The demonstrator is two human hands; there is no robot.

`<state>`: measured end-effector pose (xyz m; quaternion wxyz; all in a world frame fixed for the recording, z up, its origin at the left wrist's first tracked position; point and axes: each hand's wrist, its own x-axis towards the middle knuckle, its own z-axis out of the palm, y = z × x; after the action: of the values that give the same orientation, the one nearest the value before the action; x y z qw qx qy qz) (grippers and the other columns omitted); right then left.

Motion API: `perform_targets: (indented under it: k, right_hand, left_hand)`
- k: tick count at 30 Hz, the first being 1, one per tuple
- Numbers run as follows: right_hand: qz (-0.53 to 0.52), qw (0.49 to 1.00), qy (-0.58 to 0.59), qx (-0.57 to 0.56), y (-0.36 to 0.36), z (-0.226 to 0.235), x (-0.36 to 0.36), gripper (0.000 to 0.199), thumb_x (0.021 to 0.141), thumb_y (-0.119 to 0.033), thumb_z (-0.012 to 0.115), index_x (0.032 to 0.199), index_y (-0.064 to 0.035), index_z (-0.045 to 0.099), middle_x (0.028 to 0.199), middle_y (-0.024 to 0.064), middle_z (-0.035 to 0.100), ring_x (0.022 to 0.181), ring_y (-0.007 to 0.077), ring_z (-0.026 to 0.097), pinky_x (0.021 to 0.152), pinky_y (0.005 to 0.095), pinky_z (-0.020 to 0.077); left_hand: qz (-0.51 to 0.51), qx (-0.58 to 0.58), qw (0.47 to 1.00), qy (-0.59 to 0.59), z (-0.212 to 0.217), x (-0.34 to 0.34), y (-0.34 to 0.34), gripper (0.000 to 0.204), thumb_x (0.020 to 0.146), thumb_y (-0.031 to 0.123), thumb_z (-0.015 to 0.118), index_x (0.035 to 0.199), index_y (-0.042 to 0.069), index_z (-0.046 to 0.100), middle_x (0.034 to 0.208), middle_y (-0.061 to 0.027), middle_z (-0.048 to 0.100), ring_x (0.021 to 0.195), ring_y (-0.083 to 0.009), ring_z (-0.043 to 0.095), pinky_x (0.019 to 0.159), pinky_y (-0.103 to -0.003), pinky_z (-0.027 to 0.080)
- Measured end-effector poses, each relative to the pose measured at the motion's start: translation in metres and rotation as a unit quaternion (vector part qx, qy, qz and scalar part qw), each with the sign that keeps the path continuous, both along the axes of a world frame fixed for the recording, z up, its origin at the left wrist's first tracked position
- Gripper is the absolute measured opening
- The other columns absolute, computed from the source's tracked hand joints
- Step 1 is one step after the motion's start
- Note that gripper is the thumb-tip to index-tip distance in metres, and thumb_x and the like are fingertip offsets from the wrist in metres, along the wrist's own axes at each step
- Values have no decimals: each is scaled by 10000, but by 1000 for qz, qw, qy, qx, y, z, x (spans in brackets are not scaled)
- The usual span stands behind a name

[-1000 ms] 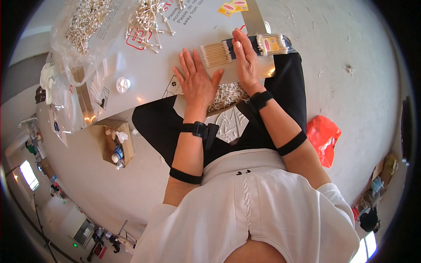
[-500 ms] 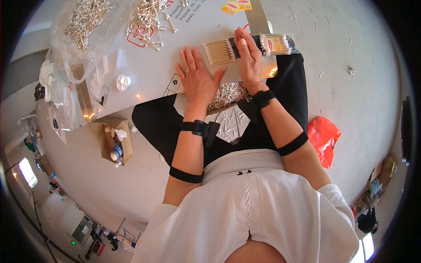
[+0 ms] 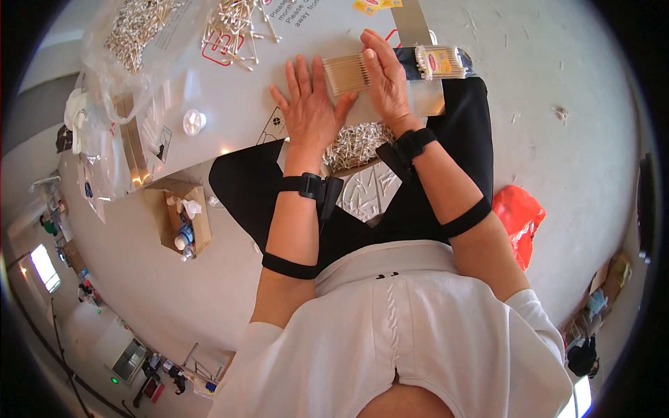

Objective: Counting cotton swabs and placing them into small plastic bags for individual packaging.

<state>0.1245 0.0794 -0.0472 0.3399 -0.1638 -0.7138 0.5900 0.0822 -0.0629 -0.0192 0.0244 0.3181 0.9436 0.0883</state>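
A row of cotton swabs lies side by side on the grey tabletop. My left hand rests flat at the row's left end, fingers spread, its thumb at the lower edge of the swabs. Across the right part of the row lies my right hand, fingers stretched out and held together, hiding what is beneath. Right of it, a black strip leads to a clear pack of swabs with a yellow label, reaching past the table's right edge. Below my hands, many loose swabs fill an open container at my lap.
Heaps of swabs and a clear bag of swabs occupy the upper left. A small round clear container stands on the table. Yellow cards lie at the far edge. A cardboard box and a red bag are on the floor.
My right hand has shifted left over the swabs, covering the strip's left end. My left hand has moved slightly farther away, bringing its thumb to the row. The whole view has also shifted slightly.
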Motion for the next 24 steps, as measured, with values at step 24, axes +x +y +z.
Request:
perform_targets:
  k: [24]
  right_hand:
    - [87, 979, -141, 123, 25, 27, 76, 55, 809, -14, 635, 849, 2, 669, 922, 125, 619, 860, 317, 633, 779, 368, 516]
  left_hand:
    - [-4, 31, 999, -35, 7, 30, -37, 991, 837, 569, 638, 1504, -11, 190, 1579, -228, 176, 1479, -353, 139, 1162, -575, 111]
